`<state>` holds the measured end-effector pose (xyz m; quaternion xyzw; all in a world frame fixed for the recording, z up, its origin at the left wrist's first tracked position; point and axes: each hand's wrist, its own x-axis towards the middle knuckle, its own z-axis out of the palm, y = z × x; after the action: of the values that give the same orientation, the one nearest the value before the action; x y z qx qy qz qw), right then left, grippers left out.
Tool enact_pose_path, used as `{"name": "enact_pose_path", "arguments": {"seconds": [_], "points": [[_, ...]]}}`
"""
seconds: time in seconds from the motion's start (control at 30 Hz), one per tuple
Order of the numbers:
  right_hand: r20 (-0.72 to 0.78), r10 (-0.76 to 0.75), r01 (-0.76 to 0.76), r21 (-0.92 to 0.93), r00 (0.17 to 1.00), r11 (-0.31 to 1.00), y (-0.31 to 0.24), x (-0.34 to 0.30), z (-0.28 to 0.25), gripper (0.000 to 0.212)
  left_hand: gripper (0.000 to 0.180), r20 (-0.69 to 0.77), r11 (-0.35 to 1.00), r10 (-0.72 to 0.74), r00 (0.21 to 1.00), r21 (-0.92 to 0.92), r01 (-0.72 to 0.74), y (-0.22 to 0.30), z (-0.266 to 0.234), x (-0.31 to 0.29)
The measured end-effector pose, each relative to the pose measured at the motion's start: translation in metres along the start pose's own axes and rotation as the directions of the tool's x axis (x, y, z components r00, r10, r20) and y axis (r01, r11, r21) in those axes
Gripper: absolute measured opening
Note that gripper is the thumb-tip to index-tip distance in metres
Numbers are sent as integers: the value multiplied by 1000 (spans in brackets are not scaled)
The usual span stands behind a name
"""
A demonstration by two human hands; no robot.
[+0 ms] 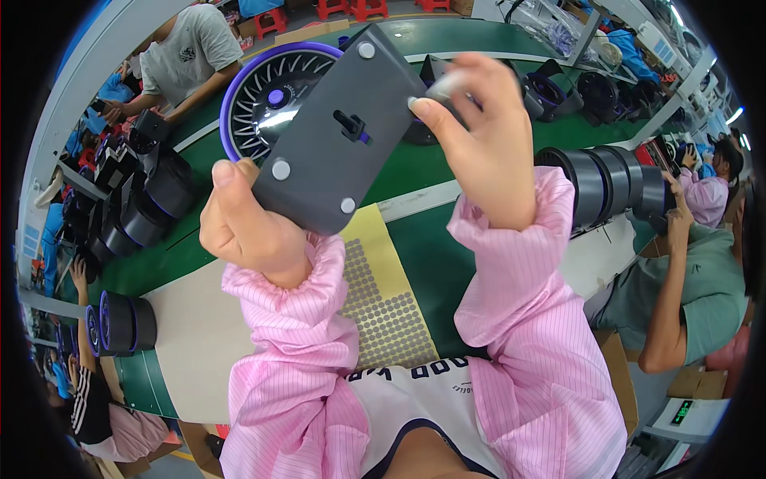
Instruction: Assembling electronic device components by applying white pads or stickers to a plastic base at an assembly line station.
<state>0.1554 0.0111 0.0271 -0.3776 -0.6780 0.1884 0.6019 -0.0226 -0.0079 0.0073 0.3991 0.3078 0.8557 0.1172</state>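
My left hand (pixel 251 227) is closed on the lower left edge of a fan's dark grey rectangular base (pixel 319 152), holding it tilted with its underside up. Round light grey pads sit at three of its corners, and a black hook-like part (pixel 349 125) stands out near the middle. Behind the base shows the round fan head (pixel 267 96) with a purple rim and dark blades. At the base's right corner is the thumb of my right hand (pixel 487 136); its fingers are smeared by motion, with a pale blurred patch at their tips. A yellow sheet of round grey pads (pixel 391 327) lies below.
Beige board (pixel 187 343) covers part of the green bench. More dark fan parts stand at left (pixel 120 323), at far left (pixel 148 191) and at right (pixel 594 184). A co-worker in green (pixel 694 287) reaches in at right; another in grey (pixel 191 60) stands at back left.
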Motion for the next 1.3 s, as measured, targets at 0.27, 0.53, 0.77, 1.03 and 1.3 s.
{"name": "enact_pose_path", "arguments": {"seconds": [0.27,0.53,0.77,1.03,1.3], "points": [[477,130,152,-508,869,848,47,-168,41,21,47,35,962,-260,965,96,256,-104,36,21],[515,-3,319,-527,857,787,34,-227,59,14,46,-139,912,-344,929,186,366,-221,68,-32],[579,-76,388,-436,811,812,43,-221,48,13,25,202,891,-452,869,141,431,-189,34,-64],[628,-14,392,-468,778,792,57,-218,54,8,17,207,909,-373,904,277,311,-161,-40,-48],[704,28,370,-405,709,836,60,-213,57,15,17,163,859,-342,925,453,238,-181,-76,-70]]}}
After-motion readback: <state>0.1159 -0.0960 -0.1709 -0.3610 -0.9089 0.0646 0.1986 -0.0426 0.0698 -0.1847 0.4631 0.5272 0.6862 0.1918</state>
